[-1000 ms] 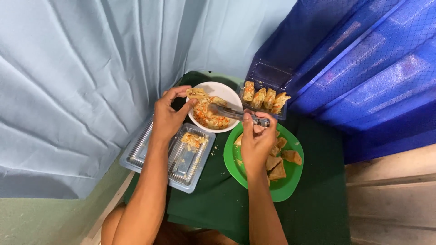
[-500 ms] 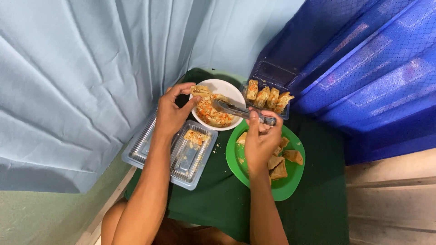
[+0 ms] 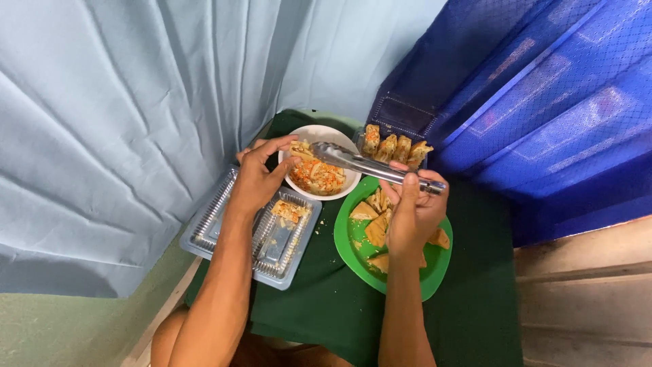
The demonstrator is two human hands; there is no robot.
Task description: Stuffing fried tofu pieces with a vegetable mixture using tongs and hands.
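My left hand (image 3: 259, 178) rests on the near-left rim of a white bowl (image 3: 343, 134) filled with orange and yellow shredded food, its fingers touching the rim. My right hand (image 3: 414, 214) grips metal tongs (image 3: 360, 162) whose tips reach into the bowl over the food. Under my right hand lies a green plate (image 3: 350, 248) with several triangular fried pieces. A clear plastic hinged tray (image 3: 272, 255) sits at the left and holds a small portion of food.
Everything stands on a small table with a dark green cloth (image 3: 319, 312). Behind the bowl is a container with several fried rolls (image 3: 394, 146). A pale blue curtain (image 3: 122, 115) hangs at the left, a dark blue mesh cloth (image 3: 543, 95) at the right.
The tongs' tips have moved further left into the bowl. My left hand has shifted slightly along the bowl's rim. My right hand stays over the green plate.
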